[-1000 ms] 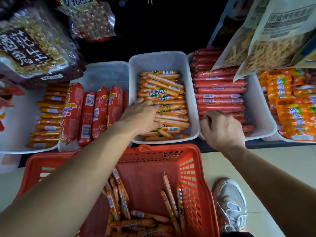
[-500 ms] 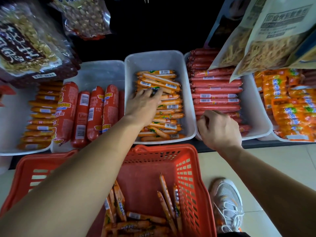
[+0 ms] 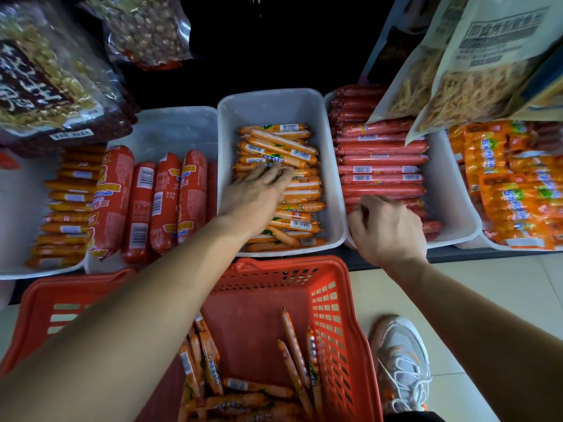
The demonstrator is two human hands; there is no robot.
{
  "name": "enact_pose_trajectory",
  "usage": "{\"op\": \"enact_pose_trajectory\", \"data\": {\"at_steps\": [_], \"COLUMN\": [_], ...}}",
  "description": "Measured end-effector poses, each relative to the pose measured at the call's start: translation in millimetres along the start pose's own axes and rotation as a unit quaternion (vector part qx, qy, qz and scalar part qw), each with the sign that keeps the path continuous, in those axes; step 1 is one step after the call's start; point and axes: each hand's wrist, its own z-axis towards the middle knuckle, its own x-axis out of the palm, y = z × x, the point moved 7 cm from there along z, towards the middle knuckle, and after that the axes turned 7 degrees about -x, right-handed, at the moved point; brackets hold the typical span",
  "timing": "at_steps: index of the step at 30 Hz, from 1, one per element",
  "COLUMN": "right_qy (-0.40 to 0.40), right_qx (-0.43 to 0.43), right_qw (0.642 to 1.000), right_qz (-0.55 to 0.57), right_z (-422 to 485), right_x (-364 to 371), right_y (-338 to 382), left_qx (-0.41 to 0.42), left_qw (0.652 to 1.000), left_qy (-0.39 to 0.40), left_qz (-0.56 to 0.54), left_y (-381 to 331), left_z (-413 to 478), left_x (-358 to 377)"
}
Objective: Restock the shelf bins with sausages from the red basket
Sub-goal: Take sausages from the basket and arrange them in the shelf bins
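The step in hand looks like levelling stock. The left hand lies flat, fingers straight, on the thin orange sausages in the middle white bin. The right hand is curled at the front corner of the bin of red sausages just right of it; a real grip cannot be told. The next move probably calls for reaching into the red basket just in front of the middle bin, where slim, glossy, barcoded loose sausages lie jumbled.

We stretch our left arm forward, left hand palm-down with fingers straight, while our right hand curls knuckles-up beside it.
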Motion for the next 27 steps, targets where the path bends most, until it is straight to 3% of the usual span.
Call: {"op": "enact_pose_trajectory", "data": {"at_steps": [6, 11, 20, 24, 27], "right_qy": [-0.003, 0.0, -0.004, 0.0, 0.004], "right_qx": [-0.002, -0.005, 0.0, -0.004, 0.003], "right_qw": [1.0, 1.0, 1.0, 1.0, 1.0], "right_qz": [0.001, -0.002, 0.001, 0.002, -0.004], "right_z": [-0.1, -0.2, -0.7, -0.3, -0.5], "right_x": [0.7, 3.0, 2.1, 3.0, 1.8], "right_y": [-1.2, -3.2, -2.6, -1.5, -1.4], "left_qx": [-0.092, -0.017, -0.046, -0.055, -0.049], "left_qw": [0.996, 0.999, 0.992, 0.997, 0.995], "left_qy": [0.008, 0.024, 0.094, 0.062, 0.086], "left_qz": [-0.011, -0.017, 0.07, 0.003, -0.026], "left_y": [19.1, -4.8, 9.5, 7.0, 7.6], "left_z": [26.8, 4.6, 54.4, 51.3, 35.8], "left_x": [-0.2, 2.4, -4.0, -4.4, 6.7]}}
